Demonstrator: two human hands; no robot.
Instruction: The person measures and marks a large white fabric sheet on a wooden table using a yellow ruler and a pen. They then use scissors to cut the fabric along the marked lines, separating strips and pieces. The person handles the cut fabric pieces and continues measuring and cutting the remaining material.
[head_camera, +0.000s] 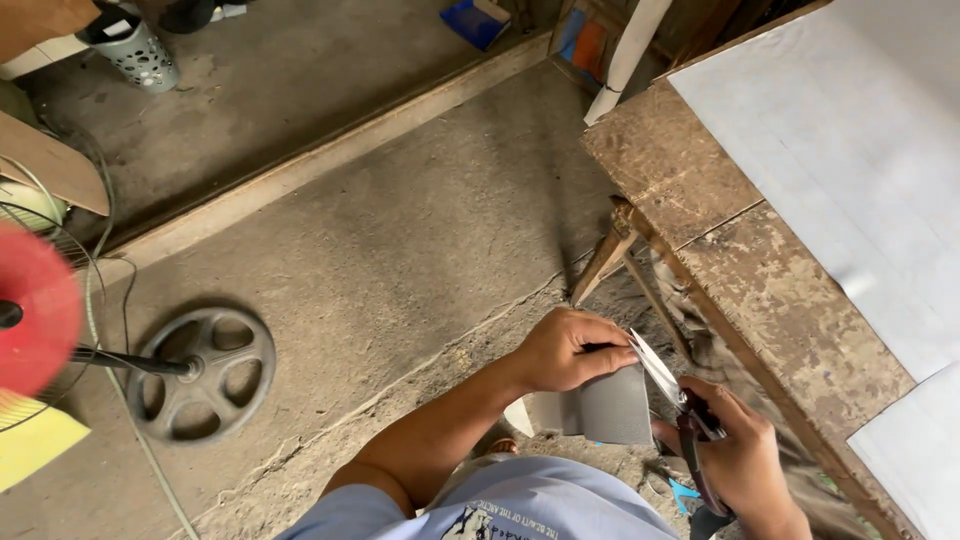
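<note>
Grey sheet piece, thin and slightly curled, pinched at its top edge by the left hand: fingers together and clamped on it, thumb on the near face. It hangs below the fingers, over the lap; lower-left corner partly hidden behind the forearm.

Right hand just right of the sheet, fingers wrapped shut around the dark handles of scissors. Blades point up-left toward the left fingertips, parted, meeting the sheet's right edge. Can't tell how far the blades are into the material; the handle loops are mostly buried in the palm. Wrist cut off at the bottom frame edge.

Below the hands: light blue shirt, cropped by the frame. Small blue scrap on the ground under the right hand, half hidden.

Right of and above the right hand: worn wooden table with peeling finish, pale sheets lying on it, running out of frame. One table leg visible just above the left fingers; the rest is hidden.

Far left of the hands: fan with red blades blurred, round base on the concrete floor. Perforated grey container at top left, cropped.
</note>
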